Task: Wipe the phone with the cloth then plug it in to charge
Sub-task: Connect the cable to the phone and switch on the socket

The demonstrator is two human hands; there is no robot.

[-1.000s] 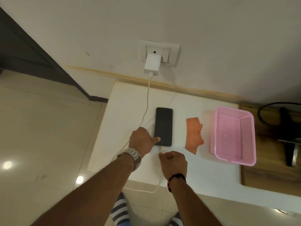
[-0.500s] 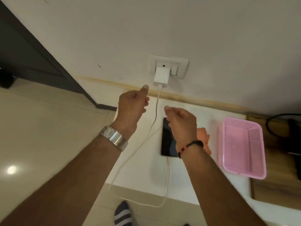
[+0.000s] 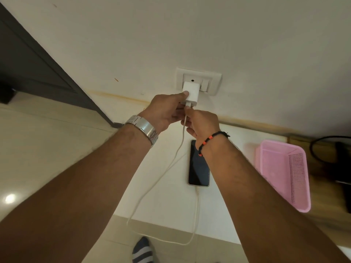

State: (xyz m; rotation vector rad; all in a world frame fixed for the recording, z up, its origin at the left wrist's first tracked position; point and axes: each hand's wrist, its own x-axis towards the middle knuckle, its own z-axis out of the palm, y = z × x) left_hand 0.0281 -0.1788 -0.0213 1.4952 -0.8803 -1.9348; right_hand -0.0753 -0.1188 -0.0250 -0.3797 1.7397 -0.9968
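Observation:
The black phone [image 3: 198,168] lies face up on the white table [image 3: 167,202], with the white cable [image 3: 157,181] plugged into its near end. The cable loops off the table's front edge and runs up to the white charger block [image 3: 192,92] in the wall socket [image 3: 214,81]. My left hand [image 3: 167,112] grips the charger block, thumb on its side. My right hand [image 3: 201,122] pinches the cable's plug just below the block. My right forearm hides the orange cloth.
A pink plastic basket [image 3: 283,173] stands on the table to the right of the phone. Beyond it a wooden surface [image 3: 326,221] holds a dark object with a black cord. Tiled floor [image 3: 47,149] and a dark door lie to the left. A striped sock [image 3: 142,251] shows below.
Both hands left the phone, rose to the wall socket and closed on the charger block and the cable's plug. The view has tilted upward.

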